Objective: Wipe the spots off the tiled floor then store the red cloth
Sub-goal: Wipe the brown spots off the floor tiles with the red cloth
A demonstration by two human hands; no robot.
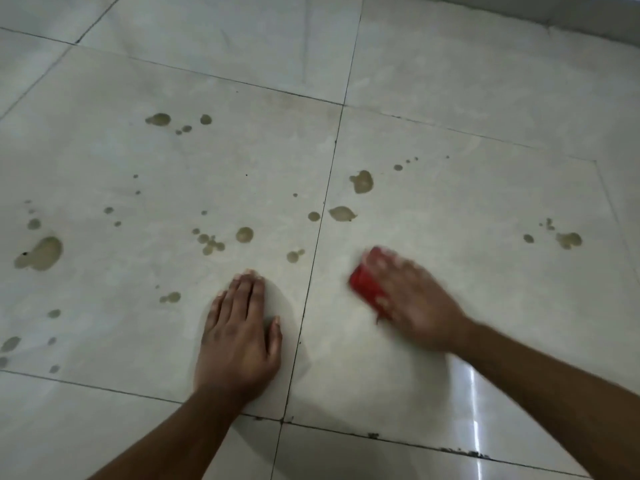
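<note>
- The left hand [239, 337] lies flat on the floor [450, 98], fingers straight and together, thumb out to the side, holding nothing. It looks like a prop: it bears the person's weight while they lean over the tiles.
- The right hand [412, 303] presses down on the cloth [365, 289], fingers spread over its top. The hand is blurred, so I cannot tell whether the fingers curl round the cloth's edge or only push on it. The blur suggests a wiping stroke.
- The cloth is bright red and bunched into a small wad. Only its left side shows from under the fingers. It sits on the tile right of the grout line [322, 216], near the left hand but apart from it.
- Brownish spots [362, 181] dot both tiles, most of them beyond the hands, with larger ones at far left. Judging by these, the wiping is barely begun and storing the cloth lies well ahead.
</note>
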